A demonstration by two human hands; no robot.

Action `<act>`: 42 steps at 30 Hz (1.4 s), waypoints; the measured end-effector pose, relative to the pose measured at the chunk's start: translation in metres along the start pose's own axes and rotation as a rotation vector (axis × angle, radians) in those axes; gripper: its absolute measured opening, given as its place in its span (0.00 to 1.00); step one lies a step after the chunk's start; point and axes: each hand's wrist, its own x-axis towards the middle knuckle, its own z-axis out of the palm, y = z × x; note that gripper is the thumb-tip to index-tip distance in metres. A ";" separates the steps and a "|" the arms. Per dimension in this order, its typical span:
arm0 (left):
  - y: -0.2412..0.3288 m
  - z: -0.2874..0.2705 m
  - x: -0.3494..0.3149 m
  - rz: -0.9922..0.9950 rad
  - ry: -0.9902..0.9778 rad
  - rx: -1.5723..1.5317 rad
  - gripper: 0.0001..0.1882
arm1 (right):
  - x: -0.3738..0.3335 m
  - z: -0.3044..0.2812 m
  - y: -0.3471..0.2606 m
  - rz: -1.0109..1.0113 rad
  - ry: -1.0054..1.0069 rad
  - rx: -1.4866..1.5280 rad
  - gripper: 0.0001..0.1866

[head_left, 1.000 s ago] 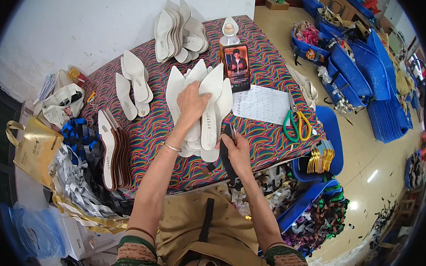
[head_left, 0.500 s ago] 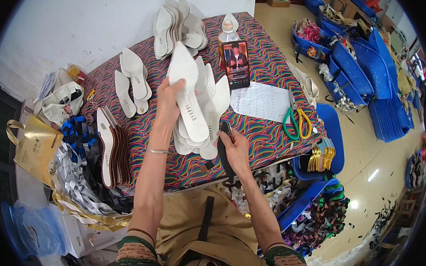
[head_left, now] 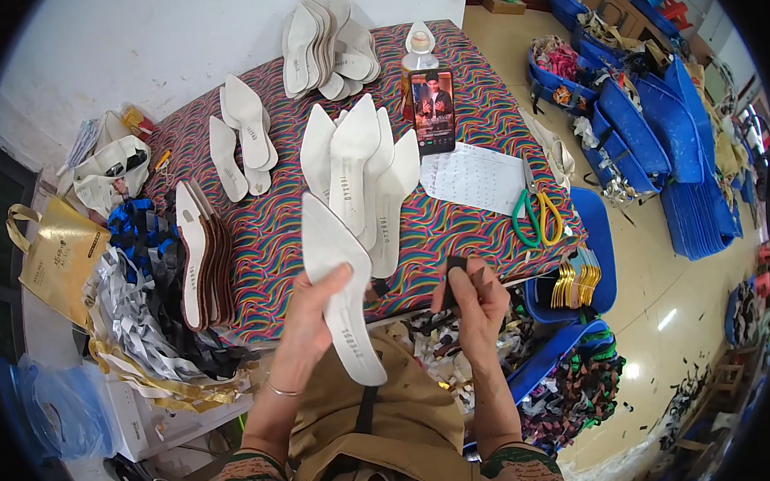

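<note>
White, smooth-looking board shapes the insole [head_left: 352, 316] in the lower middle of the frame, its pointed toe up and its rounded heel down, pinched by the left hand [head_left: 309, 318], thumb on its face and the other fingers largely hidden behind. Held by one side alone, it could pivot or slip, and since its heel end hangs past the front of the desk [head_left: 276, 246], a drop would probably land on the tan apron [head_left: 411, 396] or among the scraps [head_left: 434, 347] below. The right hand [head_left: 480, 305], right of centre, has its fingers closed with the thumb pressing a dark strip [head_left: 457, 262]; that looks thin and limp, so careless pressure might crease it. At centre, the fanned insole pile [head_left: 352, 159] overlaps loosely, and a brushing sleeve could slide it towards the upright, glossy phone [head_left: 433, 112]. Brown edges show along the stacked insoles [head_left: 197, 268] at left; wavy multicoloured cloth covers the desk, and the scissors [head_left: 532, 195] at right have rounded green and yellow loops.
</note>
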 end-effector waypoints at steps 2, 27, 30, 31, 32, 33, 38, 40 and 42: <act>-0.008 0.001 -0.011 -0.061 -0.030 -0.027 0.17 | -0.004 -0.003 0.004 -0.143 -0.055 -0.175 0.04; 0.005 -0.016 -0.092 0.302 -0.091 0.312 0.10 | -0.058 0.055 -0.029 -0.117 -0.228 -0.242 0.07; 0.007 -0.022 -0.091 0.268 -0.103 0.327 0.10 | -0.059 0.054 -0.025 -0.175 -0.262 -0.269 0.07; 0.007 -0.023 -0.092 0.259 -0.109 0.328 0.10 | -0.059 0.053 -0.023 -0.200 -0.277 -0.274 0.07; 0.008 -0.023 -0.092 0.251 -0.115 0.331 0.10 | -0.059 0.052 -0.022 -0.228 -0.277 -0.281 0.06; 0.009 -0.023 -0.092 0.255 -0.117 0.335 0.10 | -0.059 0.053 -0.022 -0.253 -0.276 -0.295 0.05; 0.014 -0.020 -0.091 0.257 -0.164 0.332 0.11 | -0.048 0.039 -0.024 0.211 -0.297 0.114 0.05; 0.012 -0.021 -0.091 0.239 -0.177 0.336 0.11 | -0.044 0.046 -0.029 0.250 -0.279 0.035 0.07; 0.010 -0.020 -0.091 0.252 -0.184 0.342 0.11 | -0.046 0.052 -0.026 0.207 -0.286 0.011 0.07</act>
